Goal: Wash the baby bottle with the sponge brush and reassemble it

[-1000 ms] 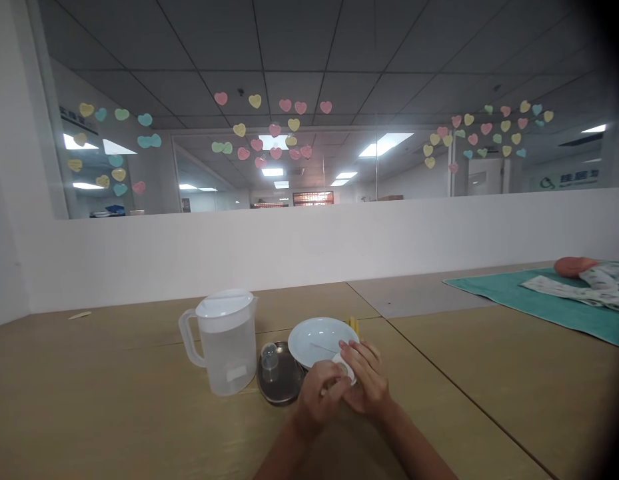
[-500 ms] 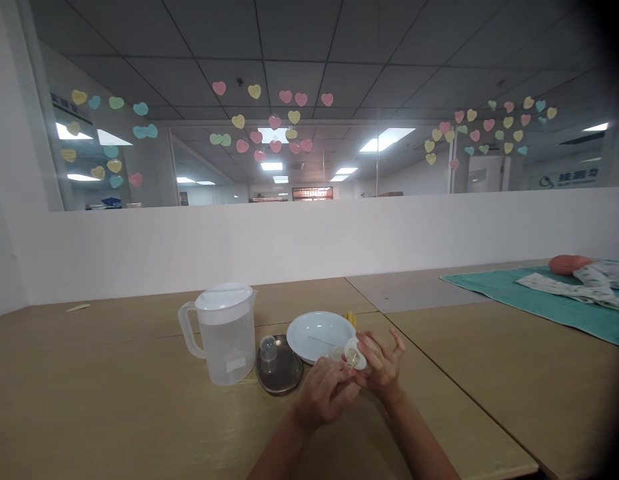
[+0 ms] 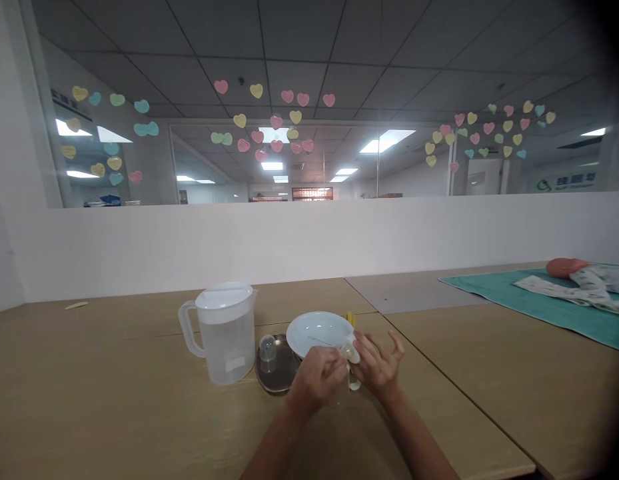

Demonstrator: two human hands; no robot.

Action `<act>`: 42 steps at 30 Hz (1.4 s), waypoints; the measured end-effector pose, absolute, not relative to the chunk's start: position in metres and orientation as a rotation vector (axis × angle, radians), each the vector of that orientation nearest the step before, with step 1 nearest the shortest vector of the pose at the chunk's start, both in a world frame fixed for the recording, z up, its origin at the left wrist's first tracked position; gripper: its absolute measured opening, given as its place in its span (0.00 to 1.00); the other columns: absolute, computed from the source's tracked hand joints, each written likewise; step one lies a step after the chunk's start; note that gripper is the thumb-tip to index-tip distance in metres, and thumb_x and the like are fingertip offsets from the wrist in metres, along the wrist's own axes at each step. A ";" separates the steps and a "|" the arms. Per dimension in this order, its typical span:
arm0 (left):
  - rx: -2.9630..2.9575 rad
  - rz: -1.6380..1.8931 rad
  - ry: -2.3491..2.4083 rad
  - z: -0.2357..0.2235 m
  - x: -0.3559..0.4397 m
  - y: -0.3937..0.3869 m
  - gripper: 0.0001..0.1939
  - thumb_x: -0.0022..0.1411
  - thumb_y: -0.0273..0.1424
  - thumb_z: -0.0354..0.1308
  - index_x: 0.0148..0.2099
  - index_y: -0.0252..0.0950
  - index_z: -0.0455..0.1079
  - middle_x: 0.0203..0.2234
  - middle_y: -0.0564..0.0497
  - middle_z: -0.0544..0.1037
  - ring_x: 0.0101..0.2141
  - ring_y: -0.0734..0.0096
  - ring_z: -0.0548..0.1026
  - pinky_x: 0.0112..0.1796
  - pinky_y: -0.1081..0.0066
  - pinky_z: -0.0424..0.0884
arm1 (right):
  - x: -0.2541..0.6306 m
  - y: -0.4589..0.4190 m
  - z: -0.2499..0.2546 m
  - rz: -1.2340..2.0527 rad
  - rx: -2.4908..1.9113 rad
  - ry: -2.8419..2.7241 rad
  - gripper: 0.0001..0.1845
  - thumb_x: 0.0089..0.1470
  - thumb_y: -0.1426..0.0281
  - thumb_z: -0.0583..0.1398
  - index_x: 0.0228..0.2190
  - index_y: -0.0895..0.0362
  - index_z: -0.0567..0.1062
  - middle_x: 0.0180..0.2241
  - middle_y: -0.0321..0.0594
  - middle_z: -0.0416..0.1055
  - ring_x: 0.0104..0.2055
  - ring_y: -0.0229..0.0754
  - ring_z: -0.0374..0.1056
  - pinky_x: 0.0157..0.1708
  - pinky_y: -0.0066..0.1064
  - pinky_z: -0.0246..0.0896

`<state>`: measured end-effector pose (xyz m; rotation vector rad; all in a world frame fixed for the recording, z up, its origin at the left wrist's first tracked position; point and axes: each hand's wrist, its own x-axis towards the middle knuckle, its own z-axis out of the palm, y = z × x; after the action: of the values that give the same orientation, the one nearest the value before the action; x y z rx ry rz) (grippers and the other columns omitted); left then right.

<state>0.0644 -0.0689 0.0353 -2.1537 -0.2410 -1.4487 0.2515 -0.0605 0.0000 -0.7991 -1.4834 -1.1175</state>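
My right hand (image 3: 380, 365) grips a white bottle collar ring (image 3: 353, 353), its outer fingers raised. Close against it, my left hand (image 3: 313, 381) is closed in a pinch at a small clear nipple (image 3: 345, 349) set in the ring; the fingertips partly hide it. Below the hands a clear object with a pale end (image 3: 354, 382) shows, too blurred to name. Just beyond is a white bowl (image 3: 302, 327) with a thin stick-like thing in it. To the left, a clear dome-shaped bottle cap (image 3: 268, 350) stands on an oval metal tray (image 3: 275, 385).
A lidded clear plastic pitcher (image 3: 225, 343) stands left of the tray, handle to the left. Something yellow (image 3: 350, 319) is behind the bowl. At the far right, a green towel (image 3: 494, 285) bears a patterned cloth (image 3: 564, 291) and an orange-pink object (image 3: 566, 268). A white wall (image 3: 309, 240) rises behind the table.
The ring has turned and moved slightly up in my right hand. My left hand has shifted a little left and up, its fingers still pinched at the nipple.
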 end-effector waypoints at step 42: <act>-2.696 -1.686 -1.197 0.005 0.074 -0.063 0.24 0.54 0.42 0.59 0.49 0.37 0.61 0.42 0.46 0.74 0.42 0.61 0.72 0.44 0.62 0.68 | 0.230 -0.074 0.000 -0.409 -0.687 -1.583 0.09 0.55 0.73 0.52 0.34 0.56 0.73 0.29 0.40 0.68 0.33 0.42 0.64 0.34 0.36 0.56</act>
<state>0.0737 -0.0632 0.0054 -2.6958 -1.1967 -1.6858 0.2299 -0.0741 0.0002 -0.6874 -1.5826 -0.4093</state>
